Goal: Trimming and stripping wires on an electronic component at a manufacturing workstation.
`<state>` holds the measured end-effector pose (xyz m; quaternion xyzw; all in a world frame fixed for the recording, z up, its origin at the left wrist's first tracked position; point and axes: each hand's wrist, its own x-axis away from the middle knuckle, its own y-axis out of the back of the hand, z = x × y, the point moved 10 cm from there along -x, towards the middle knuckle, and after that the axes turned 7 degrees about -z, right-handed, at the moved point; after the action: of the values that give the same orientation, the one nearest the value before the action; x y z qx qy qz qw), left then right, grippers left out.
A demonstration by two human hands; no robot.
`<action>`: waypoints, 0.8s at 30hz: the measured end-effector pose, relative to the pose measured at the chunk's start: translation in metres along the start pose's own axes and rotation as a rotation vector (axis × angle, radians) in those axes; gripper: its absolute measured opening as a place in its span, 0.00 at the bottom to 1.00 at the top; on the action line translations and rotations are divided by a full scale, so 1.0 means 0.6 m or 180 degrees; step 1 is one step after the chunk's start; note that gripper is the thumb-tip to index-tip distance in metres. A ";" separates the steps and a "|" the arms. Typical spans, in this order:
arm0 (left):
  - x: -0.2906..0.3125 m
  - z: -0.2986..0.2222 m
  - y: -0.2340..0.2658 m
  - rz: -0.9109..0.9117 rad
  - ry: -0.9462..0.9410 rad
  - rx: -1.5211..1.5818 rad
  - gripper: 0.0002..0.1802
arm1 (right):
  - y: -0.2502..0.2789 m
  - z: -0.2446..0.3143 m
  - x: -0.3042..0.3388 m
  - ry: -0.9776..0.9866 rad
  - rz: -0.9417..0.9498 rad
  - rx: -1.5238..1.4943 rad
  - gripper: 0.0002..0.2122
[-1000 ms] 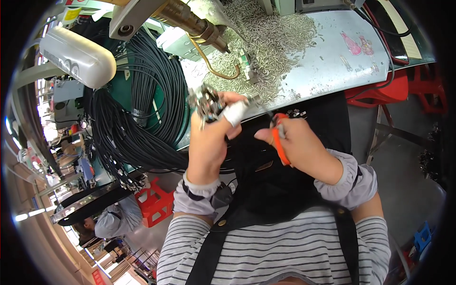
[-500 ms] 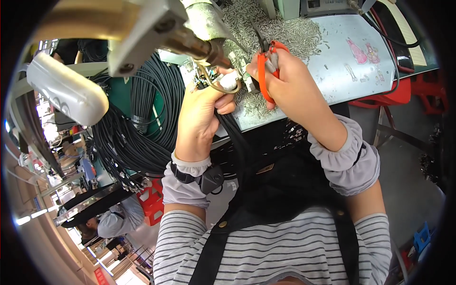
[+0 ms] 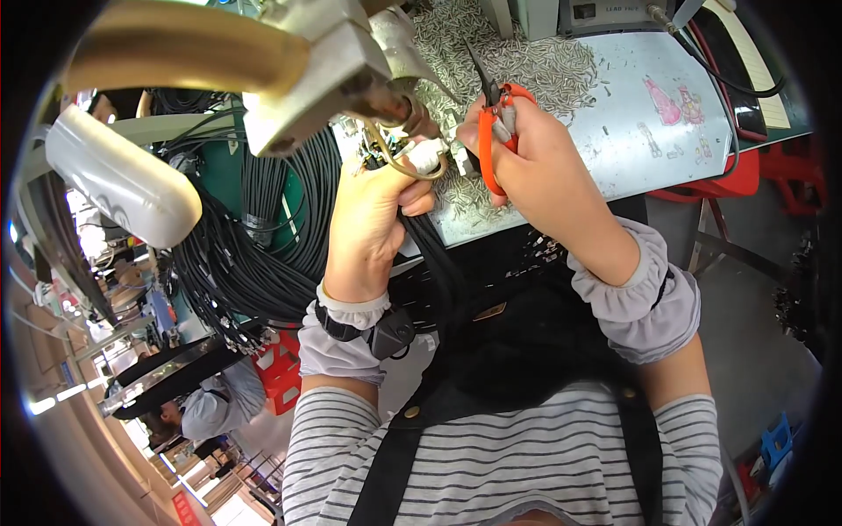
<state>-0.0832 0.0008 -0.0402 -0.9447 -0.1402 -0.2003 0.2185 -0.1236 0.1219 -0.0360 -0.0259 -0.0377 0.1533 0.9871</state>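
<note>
My left hand (image 3: pixel 370 206) is closed around black cables (image 3: pixel 430 250), which hang down from it toward my lap. A white wrapping (image 3: pixel 424 156) shows at its fingertips, beside a curved brass-coloured piece; the exact grip is partly hidden. My right hand (image 3: pixel 537 162) is closed on orange-handled pliers (image 3: pixel 488 149), their dark narrow jaws pointing up and away from me. Its fingertips are close to the left hand's, next to a small metal fixture (image 3: pixel 461 159). Above the left hand hangs a metal clamp block (image 3: pixel 320 83) on a thick tan arm, with a copper-coloured tip.
Small silver metal pieces (image 3: pixel 553 66) lie heaped on the pale work board (image 3: pixel 614 158). Bundled black cables (image 3: pixel 289 193) cover the left side. A grey box with a cord (image 3: pixel 614 13) stands at the back. A white rounded cover (image 3: pixel 123 180) hangs at left. Another person (image 3: pixel 224 408) sits far left.
The clamp block and its tan arm have shifted right, with the copper-coloured tip closer to the fixture. Both hands have barely moved and keep their grip.
</note>
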 end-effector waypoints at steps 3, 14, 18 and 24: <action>0.008 -0.006 -0.010 0.0065 -0.0032 -0.0171 0.09 | 0.003 0.002 0.004 -0.0082 -0.0012 0.0077 0.06; 0.111 0.014 -0.020 -0.0145 -0.0772 -0.1147 0.09 | 0.003 0.090 0.080 0.0914 0.0286 0.0184 0.04; 0.121 0.038 -0.044 0.0287 -0.0750 -0.1473 0.09 | -0.004 0.134 0.102 0.1992 0.0430 0.0599 0.05; 0.122 0.051 -0.040 0.0551 -0.0324 -0.0664 0.09 | 0.003 0.090 0.094 0.0286 0.0620 -0.0428 0.04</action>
<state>-0.0178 0.0490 -0.0245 -0.9798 -0.0475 -0.1460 0.1282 -0.0752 0.1430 0.0212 -0.1025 -0.0009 0.2443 0.9643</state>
